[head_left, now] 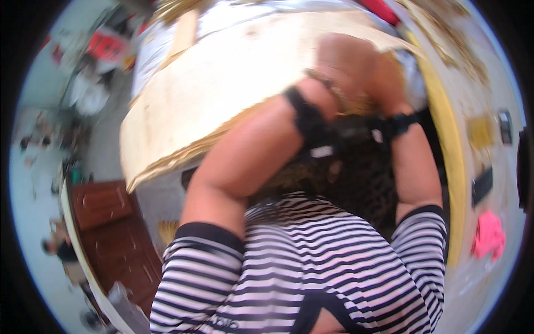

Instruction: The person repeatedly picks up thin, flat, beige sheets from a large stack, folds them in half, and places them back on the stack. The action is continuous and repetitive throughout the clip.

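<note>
A stack of pale, thin wood-veneer-like sheets (217, 72) fills the upper middle, with ragged layered edges facing me. My left hand (346, 62) reaches across to the right over the near right part of the stack; its back is toward me, and motion blurs it. Close beside it, at the stack's right end, is my right hand (389, 83), also smeared. The fingers of both hands are hidden or blurred, so whether they grip a sheet does not show. Dark bands circle both wrists.
A yellow beam-like edge (449, 145) runs along my right. Beyond it lie a pink cloth (489, 236), a dark flat object (482, 186) and a small dark-framed item (505, 127). Brown cabinet panels (114, 234) stand at lower left, with a person (61, 247) farther off.
</note>
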Demonstrator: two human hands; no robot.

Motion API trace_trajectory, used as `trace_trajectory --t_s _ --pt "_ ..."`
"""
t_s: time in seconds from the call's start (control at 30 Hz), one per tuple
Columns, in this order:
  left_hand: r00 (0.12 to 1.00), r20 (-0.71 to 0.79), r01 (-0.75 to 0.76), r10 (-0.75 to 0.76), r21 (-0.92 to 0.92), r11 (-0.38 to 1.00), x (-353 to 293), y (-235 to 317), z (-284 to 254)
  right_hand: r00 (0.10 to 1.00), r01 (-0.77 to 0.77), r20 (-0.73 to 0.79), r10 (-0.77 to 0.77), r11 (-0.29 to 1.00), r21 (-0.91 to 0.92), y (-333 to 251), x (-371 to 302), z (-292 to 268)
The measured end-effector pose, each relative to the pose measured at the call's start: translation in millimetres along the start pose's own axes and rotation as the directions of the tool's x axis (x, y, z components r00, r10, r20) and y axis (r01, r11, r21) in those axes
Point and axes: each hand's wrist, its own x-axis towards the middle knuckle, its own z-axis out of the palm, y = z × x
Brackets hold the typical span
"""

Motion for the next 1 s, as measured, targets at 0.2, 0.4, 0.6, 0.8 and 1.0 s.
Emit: trace_trajectory --t_s 0.2,0.4,0.6,0.8,1.0 --pt "0.998 -0.061 0.007 -0.009 -0.038 0.999 -8.5 1.5 5.9 0.964 -0.217 0.201 0.173 0.950 0.224 -3.2 16.7 27.3" --pt "0.995 -0.095 0.017 -0.016 0.008 1.000 -2.0 1.7 -3.7 0.928 -0.282 0.275 0.250 0.956 0.084 -1.2 32.4 23.9" --pt "0.987 -0.160 -0.006 -0.003 -0.057 0.998 -8.5 -5.1 -22.8 0.849 -0.350 0.379 0.368 0.929 -0.118 3.6 59.6 17.9" --pt "0.959 -0.280 0.016 -0.044 -0.100 0.995 -8.5 -8.9 -36.6 0.761 -0.431 0.442 0.475 0.879 -0.202 16.0 80.2 12.8" --pt "0.706 -0.351 0.000 -0.615 -0.869 0.495 -72.6 -70.5 -72.9 0.974 -0.196 0.204 0.102 0.831 0.520 -24.6 63.9 -8.9"
